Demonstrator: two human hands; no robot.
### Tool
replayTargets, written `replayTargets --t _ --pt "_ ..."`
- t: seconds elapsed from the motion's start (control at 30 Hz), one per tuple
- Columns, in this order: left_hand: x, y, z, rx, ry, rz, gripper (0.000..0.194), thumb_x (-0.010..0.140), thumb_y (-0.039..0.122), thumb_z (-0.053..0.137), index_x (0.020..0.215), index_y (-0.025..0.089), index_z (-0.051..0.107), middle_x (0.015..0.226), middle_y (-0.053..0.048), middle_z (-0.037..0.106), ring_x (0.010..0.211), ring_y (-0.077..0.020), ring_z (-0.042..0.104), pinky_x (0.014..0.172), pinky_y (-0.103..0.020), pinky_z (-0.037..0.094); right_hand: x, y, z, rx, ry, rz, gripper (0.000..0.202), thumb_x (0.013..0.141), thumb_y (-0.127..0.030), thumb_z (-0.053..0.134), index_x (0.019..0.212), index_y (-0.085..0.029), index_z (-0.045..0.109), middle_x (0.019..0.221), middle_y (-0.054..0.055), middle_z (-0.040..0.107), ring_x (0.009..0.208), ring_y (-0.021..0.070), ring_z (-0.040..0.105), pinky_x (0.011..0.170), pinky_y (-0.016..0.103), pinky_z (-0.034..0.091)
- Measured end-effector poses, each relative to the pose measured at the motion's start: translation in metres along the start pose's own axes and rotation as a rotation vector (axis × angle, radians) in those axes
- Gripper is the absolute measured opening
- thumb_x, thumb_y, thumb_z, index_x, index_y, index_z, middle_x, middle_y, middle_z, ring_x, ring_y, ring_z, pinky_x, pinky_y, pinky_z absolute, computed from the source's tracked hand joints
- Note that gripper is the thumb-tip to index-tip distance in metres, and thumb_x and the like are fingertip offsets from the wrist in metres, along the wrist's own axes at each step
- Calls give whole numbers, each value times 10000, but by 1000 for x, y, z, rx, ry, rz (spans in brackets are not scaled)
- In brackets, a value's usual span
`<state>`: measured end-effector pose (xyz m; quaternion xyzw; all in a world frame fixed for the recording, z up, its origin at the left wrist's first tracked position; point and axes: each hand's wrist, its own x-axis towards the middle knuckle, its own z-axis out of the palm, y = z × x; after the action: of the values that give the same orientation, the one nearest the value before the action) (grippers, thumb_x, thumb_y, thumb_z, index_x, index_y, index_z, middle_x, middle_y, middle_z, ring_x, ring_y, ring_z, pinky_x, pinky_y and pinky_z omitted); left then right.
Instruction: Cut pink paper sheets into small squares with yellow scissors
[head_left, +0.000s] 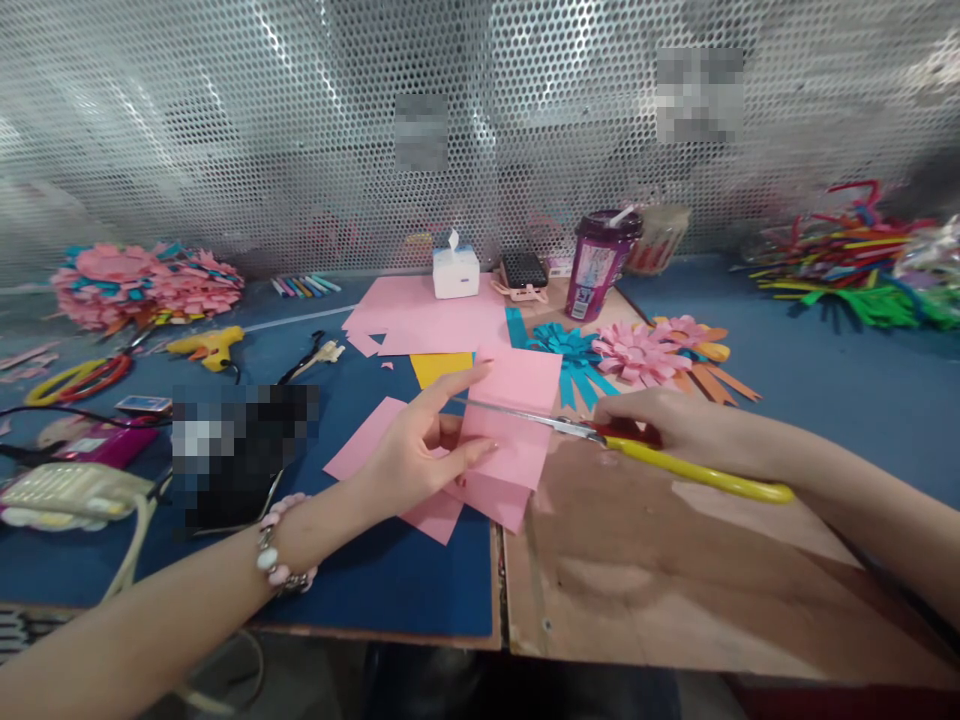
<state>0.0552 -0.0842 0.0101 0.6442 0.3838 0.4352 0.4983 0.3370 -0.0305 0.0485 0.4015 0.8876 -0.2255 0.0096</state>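
My left hand (pixel 427 440) pinches a pink paper rectangle (pixel 517 400) between thumb and fingers, holding it above the table. My right hand (pixel 652 420) is closed on scissors (pixel 690 468) with a yellow and red handle. Their metal blades lie across the middle of the paper, pointing left toward my left hand; whether they have cut into it I cannot tell. Below the held sheet lie more pink paper pieces (pixel 435 520), and a yellow paper (pixel 441 368) shows just behind it.
Behind stand a tissue box (pixel 456 275) on pink sheets (pixel 442 325) and a purple cup (pixel 600 265). Blue paper flowers (pixel 566 345) and pink ones (pixel 641 352) lie at right. On the left are a yellow glue gun (pixel 210 347), a second pair of scissors (pixel 82 380) and cables.
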Motion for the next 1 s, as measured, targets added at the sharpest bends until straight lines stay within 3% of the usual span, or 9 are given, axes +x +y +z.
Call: replayTargets --t 0.5,0.57,0.63,0.77,0.9,1.0 --pt "-1 0 -3 58 -4 -50 738 790 257 694 1441 264 345 645 32 606 514 -112 580 474 -235 570 2 5 4 -49 25 25 213 828 -332 421 740 -196 560 661 27 549 580 164 454 541 280 279" --pt "0 -1 -3 66 28 -19 720 784 249 701 1424 259 371 730 13 639 518 -99 577 485 -231 571 2 6 4 -56 51 28 168 809 -304 440 720 -202 538 651 18 537 577 158 449 539 275 278" --pt "2 -3 -5 70 78 25 689 780 242 703 1399 257 402 967 -41 668 556 -84 591 502 -230 579 3 8 4 -81 81 54 112 778 -272 458 703 -206 509 651 13 529 585 154 452 539 268 283" --pt "14 -5 -13 138 220 92 562 792 251 677 1319 235 483 1381 -104 488 656 -76 633 554 -244 606 6 19 4 -170 176 149 156 794 -325 447 687 -213 470 652 12 539 584 156 457 535 271 272" --pt "28 -9 -25 190 357 107 481 796 263 658 1250 174 526 1419 -110 457 832 -151 673 577 -255 615 16 38 7 -155 320 205 272 812 -454 465 691 -213 494 636 19 560 576 162 466 541 286 269" --pt "34 -11 -33 277 418 75 458 804 271 653 1236 158 553 1347 -108 537 872 -165 678 733 -314 616 24 49 7 -122 439 274 350 808 -521 475 654 -212 532 600 37 555 579 181 469 547 307 270"
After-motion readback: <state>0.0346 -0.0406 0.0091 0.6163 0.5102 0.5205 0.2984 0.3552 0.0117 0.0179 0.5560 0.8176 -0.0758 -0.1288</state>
